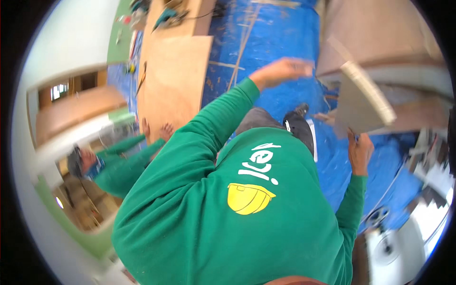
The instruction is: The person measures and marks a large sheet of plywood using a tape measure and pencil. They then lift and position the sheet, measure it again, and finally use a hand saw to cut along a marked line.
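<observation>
My right hand (361, 151) grips the lower edge of a grey-brown board (354, 102), which is tilted and has a thick pale edge. My left hand (285, 71) is held out at chest level over the blue sheeting. Its fingers are stretched toward the board but apart from it, somewhat smeared by motion, and nothing shows in them. Both of my arms are in green sleeves.
A plywood sheet (175, 80) lies on a bench to my left, with a teal power tool (166, 18) at its far end. A co-worker in green (118, 166) has hands at the sheet's near edge. Blue sheeting (280, 28) covers the floor; large brown panels (370, 28) stand at far right.
</observation>
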Tool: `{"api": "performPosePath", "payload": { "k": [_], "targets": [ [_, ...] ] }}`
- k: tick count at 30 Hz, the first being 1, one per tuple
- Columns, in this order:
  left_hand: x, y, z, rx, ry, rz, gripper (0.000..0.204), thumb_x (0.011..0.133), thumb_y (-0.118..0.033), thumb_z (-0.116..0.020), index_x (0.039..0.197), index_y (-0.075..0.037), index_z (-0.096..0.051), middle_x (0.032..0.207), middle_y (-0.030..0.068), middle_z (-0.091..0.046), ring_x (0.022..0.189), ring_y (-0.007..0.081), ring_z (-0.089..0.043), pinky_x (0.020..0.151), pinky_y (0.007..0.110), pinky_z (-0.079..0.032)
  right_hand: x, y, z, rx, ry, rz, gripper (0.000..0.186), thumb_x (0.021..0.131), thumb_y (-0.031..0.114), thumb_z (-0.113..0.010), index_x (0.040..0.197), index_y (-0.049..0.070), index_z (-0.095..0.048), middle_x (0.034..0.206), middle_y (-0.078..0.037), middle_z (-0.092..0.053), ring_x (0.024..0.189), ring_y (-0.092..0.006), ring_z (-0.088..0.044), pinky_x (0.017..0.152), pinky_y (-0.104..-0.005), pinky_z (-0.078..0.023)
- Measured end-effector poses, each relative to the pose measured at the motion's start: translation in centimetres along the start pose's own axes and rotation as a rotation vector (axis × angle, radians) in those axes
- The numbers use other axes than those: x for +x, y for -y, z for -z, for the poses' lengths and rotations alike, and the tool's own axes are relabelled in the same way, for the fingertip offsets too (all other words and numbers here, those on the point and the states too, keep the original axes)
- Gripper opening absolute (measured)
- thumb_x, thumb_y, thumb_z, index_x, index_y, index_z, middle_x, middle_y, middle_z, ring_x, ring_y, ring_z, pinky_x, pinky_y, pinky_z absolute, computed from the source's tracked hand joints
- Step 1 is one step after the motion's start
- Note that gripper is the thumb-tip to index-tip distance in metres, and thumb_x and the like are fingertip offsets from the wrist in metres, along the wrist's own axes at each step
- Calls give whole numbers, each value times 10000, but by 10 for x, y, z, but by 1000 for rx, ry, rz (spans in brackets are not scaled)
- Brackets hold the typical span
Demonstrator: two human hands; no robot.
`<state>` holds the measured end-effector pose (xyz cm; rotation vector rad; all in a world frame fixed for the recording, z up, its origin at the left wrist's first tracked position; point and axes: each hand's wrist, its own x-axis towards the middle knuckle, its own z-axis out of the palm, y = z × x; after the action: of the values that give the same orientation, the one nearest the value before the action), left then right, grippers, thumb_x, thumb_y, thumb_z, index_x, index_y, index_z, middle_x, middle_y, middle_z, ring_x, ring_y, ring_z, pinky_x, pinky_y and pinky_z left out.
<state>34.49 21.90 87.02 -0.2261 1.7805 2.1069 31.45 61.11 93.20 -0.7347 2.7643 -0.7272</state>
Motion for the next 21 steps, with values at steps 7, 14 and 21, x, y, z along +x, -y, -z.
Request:
{"api": "performPosePath", "payload": {
  "k": [7, 14, 21],
  "targets": [
    [-103, 67, -85, 291, -297, -226, 1398, 684, -453, -975, 1659, 42, -104, 1664, 316, -310, 1549, 433, -323, 1253, 464, -328, 64, 263, 41, -56, -16, 394, 233, 945, 184, -778, 1080, 0, -728, 904, -209, -750, 759, -357, -741, 677, -419, -562],
    [-179, 10, -31, 80, -860, -480, 1222, 695, -330, -914, 1578, 66, -169, 1484, 332, -416, 1410, 478, -422, 1179, 523, -382, 45, 450, -13, 41, -191, 671, 212, 898, 176, -836, 995, -2, -773, 791, -82, -778, 637, -181, -707, 607, -307, -536],
    [-285, 22, 8, 175, -1277, -747, 1063, 774, -289, -832, 1573, 60, -224, 1454, 286, -463, 1384, 445, -453, 1169, 527, -395, -4, 543, -69, 135, -117, 1413, 268, 755, 150, -962, 852, 57, -731, 745, -32, -725, 557, -127, -590, 532, -268, -475]
  ]
}}
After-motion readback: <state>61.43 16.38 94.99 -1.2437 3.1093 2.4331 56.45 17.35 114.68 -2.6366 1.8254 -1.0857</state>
